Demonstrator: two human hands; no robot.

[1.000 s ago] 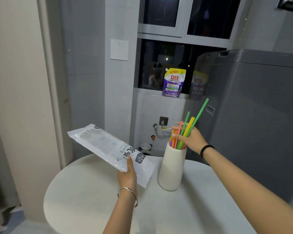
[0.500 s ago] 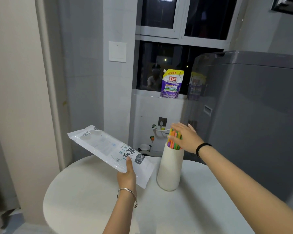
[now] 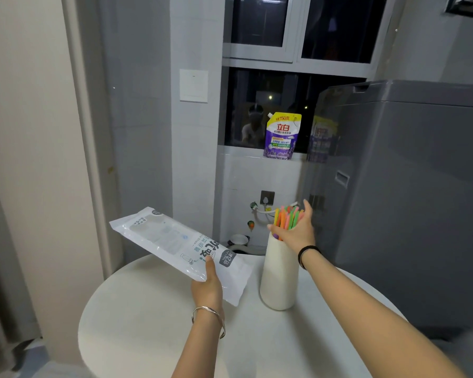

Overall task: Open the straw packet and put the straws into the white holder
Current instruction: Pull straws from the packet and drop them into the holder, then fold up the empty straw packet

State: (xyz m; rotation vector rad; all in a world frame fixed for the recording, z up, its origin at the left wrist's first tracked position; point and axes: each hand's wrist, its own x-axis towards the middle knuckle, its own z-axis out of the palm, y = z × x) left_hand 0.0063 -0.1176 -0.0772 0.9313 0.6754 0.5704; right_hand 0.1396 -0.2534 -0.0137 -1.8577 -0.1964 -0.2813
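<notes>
Head view only: left hand [image 3: 206,289] pinches the straw packet [image 3: 179,251] w/ thumb on top, fingers under, near its lower edge; packet is flat, glossy clear/white plastic w/ printed text, looks empty, held tilted above the round white table [image 3: 137,323]. Right hand [image 3: 295,231] spread wide, fingers splayed, palm resting vs the straws [image 3: 287,218] at the holder's mouth, gripping nothing. Straws are thin plastic tubes, orange/green/pink/yellow, upright inside the white holder [image 3: 279,276], tips sticking out. Holder is a tall matte cylinder, rounded at base, standing on the table just right of the packet. Grey washing machine [image 3: 410,186] behind; purple detergent pouch [image 3: 282,136] on the window sill
</notes>
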